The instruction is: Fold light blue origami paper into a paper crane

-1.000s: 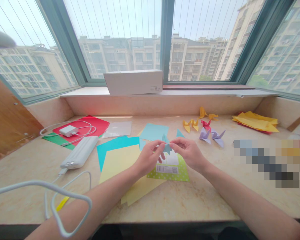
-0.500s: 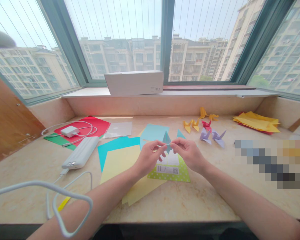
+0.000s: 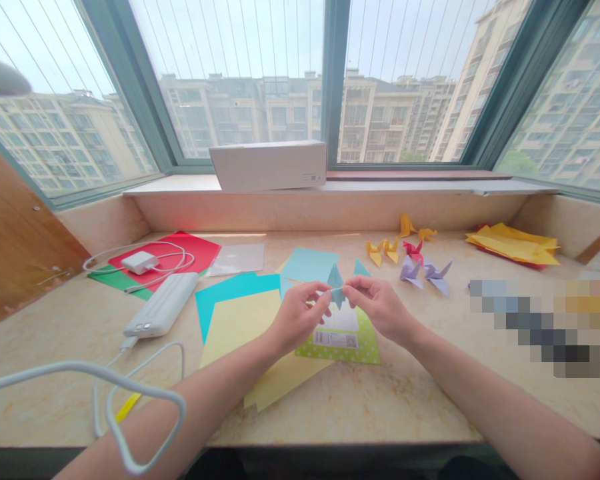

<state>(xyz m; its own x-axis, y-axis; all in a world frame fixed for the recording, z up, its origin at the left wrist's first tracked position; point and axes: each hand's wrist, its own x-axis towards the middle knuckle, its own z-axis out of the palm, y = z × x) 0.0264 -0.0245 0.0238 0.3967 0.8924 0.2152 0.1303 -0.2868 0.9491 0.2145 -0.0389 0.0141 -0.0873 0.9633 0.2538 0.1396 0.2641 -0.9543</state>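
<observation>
Between my hands is a small light-blue folded paper piece [image 3: 337, 297], with a point up and a point down. My left hand [image 3: 307, 307] pinches its left side between thumb and fingers. The right side is pinched by my right hand [image 3: 373, 298]. Below the hands lies a green polka-dot packet [image 3: 367, 343] with a white label. A light-blue sheet [image 3: 307, 265] lies behind my left hand, and another blue folded piece [image 3: 361, 267] sits just behind my right hand. Pale yellow sheets [image 3: 243, 327] spread under my left forearm, over a bright blue sheet [image 3: 205, 297].
Several folded paper cranes [image 3: 413, 252] stand at the back right, near a stack of yellow paper [image 3: 513, 245]. A white power bank [image 3: 163, 303] with cables lies left. Red paper [image 3: 200, 250] holds a charger [image 3: 139, 263]. A white box [image 3: 269, 167] rests on the sill.
The folded blue piece has tilted slightly and shifted a little to the right between my fingers. Both hands keep their pinch; nothing else has visibly moved.
</observation>
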